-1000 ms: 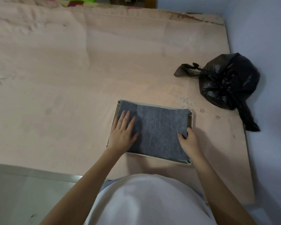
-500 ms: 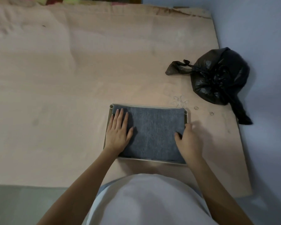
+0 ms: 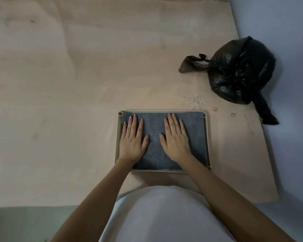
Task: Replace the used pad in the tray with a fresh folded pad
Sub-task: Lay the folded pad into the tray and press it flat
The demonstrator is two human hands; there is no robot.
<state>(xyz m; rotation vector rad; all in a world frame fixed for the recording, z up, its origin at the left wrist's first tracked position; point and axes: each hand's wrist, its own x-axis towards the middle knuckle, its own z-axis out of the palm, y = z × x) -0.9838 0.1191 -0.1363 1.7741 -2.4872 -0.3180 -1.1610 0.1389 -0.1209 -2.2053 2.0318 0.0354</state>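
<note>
Your two flat hands press a grey pad into its tray on a tan board.

The pad fills the shallow, pale-rimmed tray, which sits near the board's front right part, just ahead of your body. Your left hand lies palm down on the pad's left side, fingers extended and slightly spread, gripping nothing; your right hand lies the same way on the middle-right, fingers straight and together. Beyond the tray's far right corner are faint scribbled marks, and farther right a knotted black plastic bag rests by the pale blue wall.
</note>
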